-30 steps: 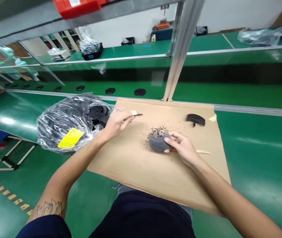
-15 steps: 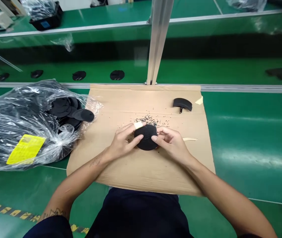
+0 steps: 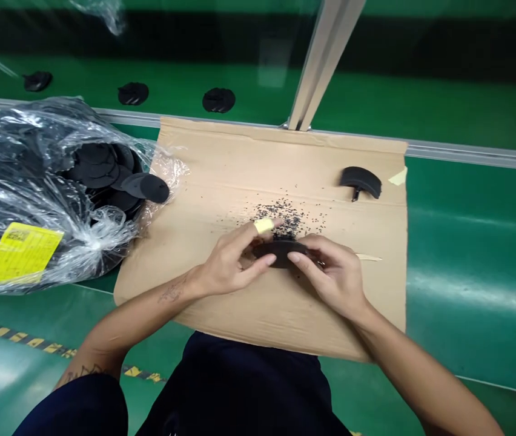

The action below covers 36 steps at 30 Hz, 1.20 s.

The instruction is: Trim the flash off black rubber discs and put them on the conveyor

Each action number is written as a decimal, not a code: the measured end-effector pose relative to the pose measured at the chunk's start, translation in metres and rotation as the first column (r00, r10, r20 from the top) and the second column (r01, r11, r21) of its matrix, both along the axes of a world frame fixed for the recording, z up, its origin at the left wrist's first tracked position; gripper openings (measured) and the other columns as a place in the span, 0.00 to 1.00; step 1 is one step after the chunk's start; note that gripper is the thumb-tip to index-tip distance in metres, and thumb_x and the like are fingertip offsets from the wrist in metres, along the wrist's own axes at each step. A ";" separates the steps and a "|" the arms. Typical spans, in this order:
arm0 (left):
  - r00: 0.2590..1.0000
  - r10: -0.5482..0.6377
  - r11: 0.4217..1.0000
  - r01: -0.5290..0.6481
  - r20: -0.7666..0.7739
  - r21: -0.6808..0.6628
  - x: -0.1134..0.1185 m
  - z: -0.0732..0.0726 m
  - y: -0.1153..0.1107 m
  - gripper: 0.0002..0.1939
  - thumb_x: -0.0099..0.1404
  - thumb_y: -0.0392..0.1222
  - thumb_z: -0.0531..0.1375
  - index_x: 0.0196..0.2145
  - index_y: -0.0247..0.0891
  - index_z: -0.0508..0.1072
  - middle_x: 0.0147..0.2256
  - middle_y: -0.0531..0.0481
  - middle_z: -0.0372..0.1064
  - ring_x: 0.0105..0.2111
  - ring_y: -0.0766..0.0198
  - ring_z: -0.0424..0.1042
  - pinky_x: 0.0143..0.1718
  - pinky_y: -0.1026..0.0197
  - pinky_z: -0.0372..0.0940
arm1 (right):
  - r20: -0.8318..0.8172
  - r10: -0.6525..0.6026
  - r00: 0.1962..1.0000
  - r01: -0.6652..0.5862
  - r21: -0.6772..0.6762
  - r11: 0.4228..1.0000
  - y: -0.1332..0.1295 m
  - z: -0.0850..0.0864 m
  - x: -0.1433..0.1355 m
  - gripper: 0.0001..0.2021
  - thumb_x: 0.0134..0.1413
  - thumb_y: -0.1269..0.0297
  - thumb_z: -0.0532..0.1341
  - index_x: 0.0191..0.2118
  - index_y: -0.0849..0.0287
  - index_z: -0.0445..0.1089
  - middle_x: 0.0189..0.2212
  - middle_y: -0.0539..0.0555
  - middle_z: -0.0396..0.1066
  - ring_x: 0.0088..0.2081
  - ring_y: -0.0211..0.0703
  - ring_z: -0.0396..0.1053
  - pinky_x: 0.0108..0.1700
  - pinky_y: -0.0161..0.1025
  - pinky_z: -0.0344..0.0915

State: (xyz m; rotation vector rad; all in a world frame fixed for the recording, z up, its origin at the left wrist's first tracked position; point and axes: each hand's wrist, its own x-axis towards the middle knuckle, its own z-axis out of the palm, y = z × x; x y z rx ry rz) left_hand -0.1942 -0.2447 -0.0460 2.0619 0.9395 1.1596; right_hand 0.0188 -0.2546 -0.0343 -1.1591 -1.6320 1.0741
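Note:
Between both hands is a black round disc (image 3: 280, 253), tilted so that it looks like a thin oval. My left hand (image 3: 235, 257) grips its left side, thumb on the near face and a yellowish wrap on the index finger. On the other side, my right hand (image 3: 335, 272) pinches the disc with thumb and fingers. Small black bits (image 3: 285, 215) lie scattered on the cardboard sheet (image 3: 221, 157) just beyond the disc. A curved black piece with a short stem (image 3: 360, 181) rests at the far right of the cardboard.
At left, a clear plastic bag (image 3: 44, 145) holds many black discs (image 3: 97, 166) and bears a yellow label (image 3: 19, 253). A metal post (image 3: 326, 66) rises behind the cardboard. Black pieces (image 3: 218, 100) sit beyond the rail. Tape scraps (image 3: 398, 176) lie on the cardboard.
The disc has tipped from showing its round face to nearly edge-on, still in both hands. More black bits show on the cardboard. The camera view has tilted downward.

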 end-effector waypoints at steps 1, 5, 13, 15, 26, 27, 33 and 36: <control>1.000 -0.011 1.000 0.011 0.019 -0.023 0.000 0.000 0.001 0.25 0.70 0.45 0.63 0.63 0.38 0.68 0.42 0.45 0.76 0.38 0.65 0.74 0.38 0.64 0.73 | 0.046 0.002 0.999 -0.007 0.107 0.994 0.000 0.000 0.001 0.04 0.60 0.62 0.67 0.37 0.57 0.75 0.29 0.52 0.74 0.29 0.39 0.71 0.32 0.36 0.70; 0.991 -0.087 0.996 0.086 0.097 0.012 -0.001 0.002 0.005 0.17 0.68 0.46 0.66 0.51 0.36 0.77 0.40 0.45 0.76 0.39 0.65 0.75 0.39 0.64 0.73 | 0.123 0.087 0.989 -0.130 0.404 0.905 -0.001 -0.003 0.003 0.08 0.60 0.73 0.66 0.45 0.57 0.77 0.37 0.57 0.79 0.37 0.43 0.78 0.38 0.38 0.76; 0.981 -0.147 0.987 0.137 0.129 0.082 -0.002 0.005 0.004 0.16 0.68 0.47 0.66 0.50 0.38 0.77 0.41 0.45 0.77 0.42 0.63 0.77 0.44 0.60 0.75 | 0.227 0.087 0.970 -0.198 0.530 0.825 -0.003 -0.010 0.006 0.14 0.61 0.74 0.64 0.51 0.55 0.74 0.40 0.58 0.80 0.39 0.44 0.80 0.38 0.37 0.78; 0.975 -0.164 0.984 0.152 0.147 0.088 -0.001 0.004 0.004 0.16 0.67 0.47 0.67 0.49 0.37 0.77 0.41 0.45 0.77 0.41 0.64 0.77 0.43 0.62 0.75 | 0.250 0.090 0.964 -0.216 0.542 0.812 -0.004 -0.009 0.006 0.14 0.61 0.74 0.64 0.51 0.54 0.74 0.40 0.58 0.80 0.40 0.44 0.80 0.38 0.36 0.79; 0.974 -0.151 0.985 0.134 0.168 0.104 -0.001 0.002 0.003 0.13 0.67 0.40 0.67 0.49 0.37 0.78 0.39 0.45 0.79 0.38 0.65 0.78 0.41 0.61 0.74 | 0.292 0.075 0.953 -0.235 0.562 0.793 -0.004 -0.012 0.004 0.16 0.60 0.75 0.64 0.52 0.55 0.73 0.40 0.59 0.81 0.40 0.45 0.81 0.39 0.37 0.79; 0.974 -0.144 0.986 0.126 0.175 0.107 -0.001 0.002 0.002 0.12 0.67 0.40 0.67 0.48 0.37 0.78 0.38 0.45 0.80 0.37 0.65 0.78 0.41 0.61 0.74 | 0.294 0.079 0.952 -0.239 0.560 0.794 -0.004 -0.012 0.004 0.15 0.60 0.75 0.64 0.52 0.56 0.73 0.40 0.60 0.81 0.40 0.45 0.81 0.39 0.36 0.79; 0.974 -0.124 0.988 0.105 0.187 0.111 -0.003 0.002 0.001 0.12 0.65 0.39 0.68 0.47 0.38 0.79 0.36 0.47 0.79 0.34 0.67 0.77 0.38 0.64 0.73 | 0.284 0.124 0.951 -0.263 0.527 0.808 -0.005 -0.011 0.003 0.15 0.60 0.75 0.64 0.52 0.57 0.74 0.41 0.59 0.81 0.41 0.46 0.81 0.42 0.38 0.79; 0.971 -0.167 0.986 0.162 0.171 0.046 -0.004 0.003 0.004 0.16 0.66 0.45 0.68 0.51 0.40 0.79 0.37 0.46 0.79 0.36 0.66 0.77 0.39 0.63 0.72 | 0.231 0.134 0.964 -0.234 0.493 0.838 -0.005 -0.010 0.002 0.16 0.60 0.75 0.64 0.52 0.56 0.74 0.42 0.59 0.81 0.41 0.46 0.81 0.42 0.38 0.79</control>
